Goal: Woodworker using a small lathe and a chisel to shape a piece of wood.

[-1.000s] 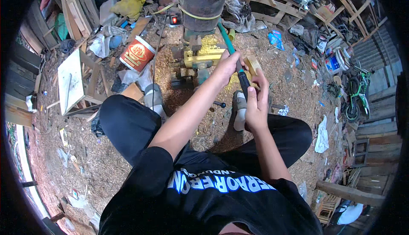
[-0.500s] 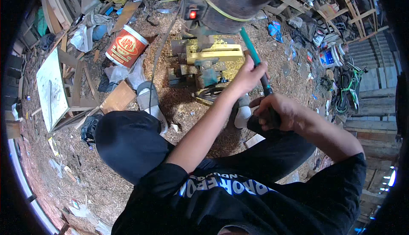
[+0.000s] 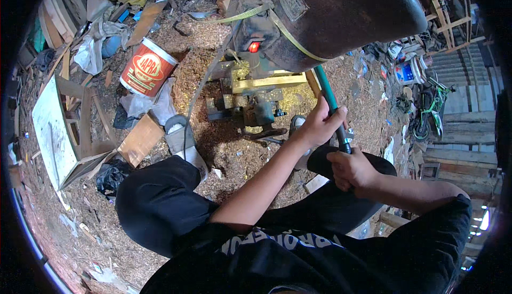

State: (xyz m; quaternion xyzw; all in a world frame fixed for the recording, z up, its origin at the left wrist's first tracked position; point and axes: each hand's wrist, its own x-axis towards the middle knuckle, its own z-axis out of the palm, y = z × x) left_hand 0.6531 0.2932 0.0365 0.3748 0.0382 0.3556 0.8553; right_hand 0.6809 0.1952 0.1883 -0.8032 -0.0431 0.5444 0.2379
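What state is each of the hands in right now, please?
Left hand: closed, gripping the green shaft of the long tool.
Right hand: closed around the lower, dark handle of the same tool.

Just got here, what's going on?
A person sits with knees apart, both hands on a green-and-black rod. The left hand has its grip on the green part; the right hand closes around the black end nearer the body. The rod's far end meets the outline of a big dark cylinder; contact there can't be told. A red light is lit beside the cylinder.
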